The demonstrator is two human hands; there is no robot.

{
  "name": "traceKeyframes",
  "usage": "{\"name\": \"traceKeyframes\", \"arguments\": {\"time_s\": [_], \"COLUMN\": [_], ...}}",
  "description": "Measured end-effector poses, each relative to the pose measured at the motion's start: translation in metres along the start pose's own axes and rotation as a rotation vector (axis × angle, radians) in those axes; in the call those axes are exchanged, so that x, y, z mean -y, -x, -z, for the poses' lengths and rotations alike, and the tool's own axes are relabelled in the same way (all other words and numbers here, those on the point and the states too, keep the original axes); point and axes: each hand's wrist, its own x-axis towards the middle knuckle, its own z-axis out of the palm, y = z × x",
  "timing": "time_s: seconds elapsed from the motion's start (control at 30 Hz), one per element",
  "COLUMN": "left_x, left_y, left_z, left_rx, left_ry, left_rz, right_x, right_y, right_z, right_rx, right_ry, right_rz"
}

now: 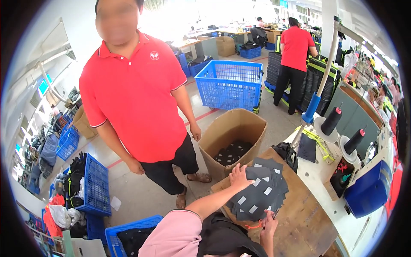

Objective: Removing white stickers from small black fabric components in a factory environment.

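A pile of dark grey fabric pieces (255,192) with small white labels lies on a brown wooden board (295,214) in front of me. My left hand (240,177) rests on the pile's far left edge, its fingers spread. At the near right edge is my right hand (269,223), with fingers closed round something small and dark that I cannot make out. An orange-red loop (253,225) shows just left of that hand; whether it belongs to the held thing is unclear. Beyond the pile, a tall open cardboard box (209,147) contains more dark labelled pieces.
A person in a red shirt (132,90) stands close, left of the box. Blue crates (97,184) stand at left, and a blue basket (229,85) behind. Thread cones (332,121) and a blue-and-white sewing machine (368,188) occupy the right. Another person (295,51) works farther back.
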Motion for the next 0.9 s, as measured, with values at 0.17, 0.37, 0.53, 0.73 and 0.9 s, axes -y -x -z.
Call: {"name": "traceKeyframes", "arguments": {"time_s": [0.17, 0.37, 0.53, 0.73, 0.9], "left_x": [0.027, -0.011, 0.021, 0.009, 0.004], "left_y": [-0.018, -0.027, -0.034, -0.044, -0.029], "left_z": [-0.020, -0.012, -0.003, 0.006, 0.013], "left_rx": [0.169, 0.434, 0.411, 0.816, 0.883], "left_ry": [0.101, -0.185, 0.260, 0.783, 0.846], "left_rz": [0.205, 0.229, 0.384, 0.431, 0.435], "right_x": [0.027, -0.029, -0.016, -0.008, 0.002], "right_y": [0.014, -0.062, -0.058, -0.057, -0.053], "right_z": [-0.042, -0.025, -0.043, -0.032, -0.030], "right_rx": [0.011, -0.195, -0.153, -0.153, -0.166], "right_ry": [0.133, 0.491, 0.561, 0.404, 0.514], "right_rz": [0.155, 0.509, 0.386, 0.220, 0.308]}}
